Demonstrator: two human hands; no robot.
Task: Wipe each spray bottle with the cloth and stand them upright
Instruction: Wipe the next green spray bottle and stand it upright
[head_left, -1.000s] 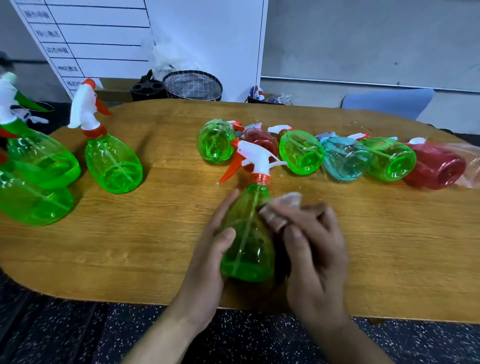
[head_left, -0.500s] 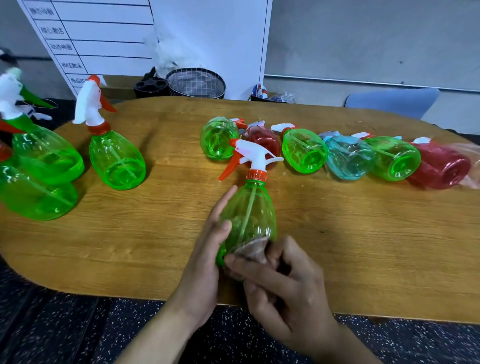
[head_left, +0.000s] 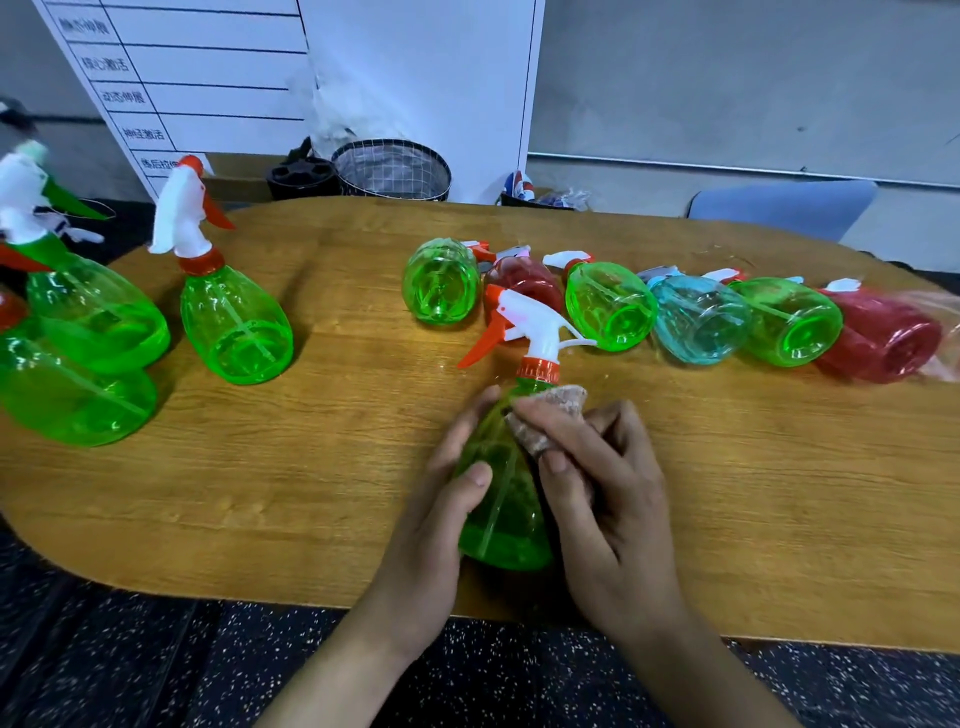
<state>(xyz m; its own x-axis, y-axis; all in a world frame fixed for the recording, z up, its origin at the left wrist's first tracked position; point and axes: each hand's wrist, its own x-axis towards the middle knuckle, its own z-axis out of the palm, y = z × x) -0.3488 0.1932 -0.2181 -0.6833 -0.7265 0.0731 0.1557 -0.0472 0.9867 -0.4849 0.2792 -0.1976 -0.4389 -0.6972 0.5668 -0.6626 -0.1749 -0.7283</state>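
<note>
A clear green bottle (head_left: 498, 493) stands on the wooden surface (head_left: 311, 493), near its front edge, between both hands. The left hand (head_left: 436, 519) curls around its side; the right hand (head_left: 602, 499) pinches a rough brownish cloth (head_left: 550, 415) against its shoulder. Behind lie six smooth plastic bottles (head_left: 696, 319), green, red and blue.

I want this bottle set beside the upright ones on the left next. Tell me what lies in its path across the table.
Nothing visible. The green bottle, gripped by the left hand and wiped by the right hand with the cloth, has bare table between it and the upright green bottle.
</note>
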